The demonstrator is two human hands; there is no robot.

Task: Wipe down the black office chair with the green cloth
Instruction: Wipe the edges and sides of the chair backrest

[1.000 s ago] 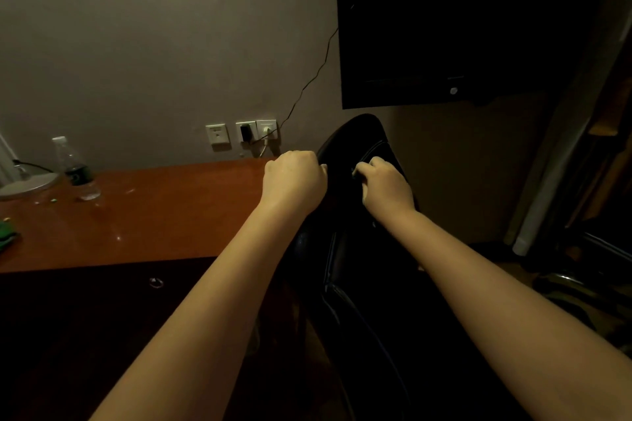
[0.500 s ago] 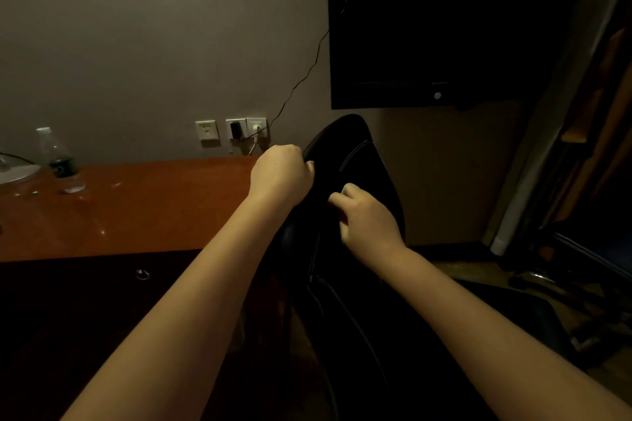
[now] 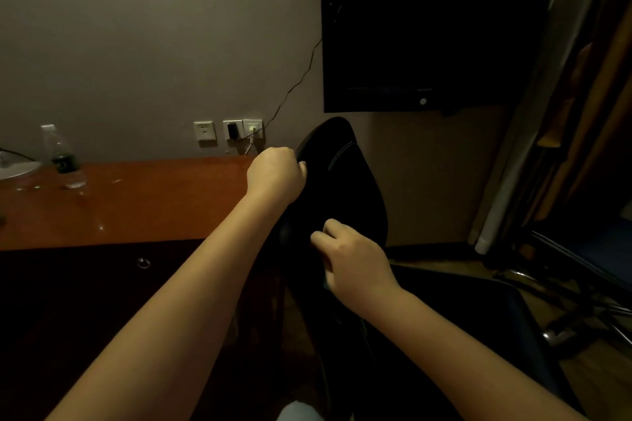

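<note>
The black office chair (image 3: 355,188) stands beside the desk, its backrest tilted and edge-on to me, its seat dark at the lower right. My left hand (image 3: 275,176) is closed around the backrest's upper left edge. My right hand (image 3: 352,260) sits lower on the backrest, fingers curled and pressed against the leather. Only a small greenish sliver of the green cloth (image 3: 326,284) shows under its palm; the hand hides the rest.
A wooden desk (image 3: 136,202) on the left carries a water bottle (image 3: 63,159) and a lamp base (image 3: 17,169). Wall sockets (image 3: 236,130) with a cable sit behind it. A dark TV (image 3: 427,27) hangs above the chair. Chrome legs (image 3: 564,328) are at the right.
My right hand has slid down the backrest from near the top edge to its middle. My left hand has kept its grip on the upper edge.
</note>
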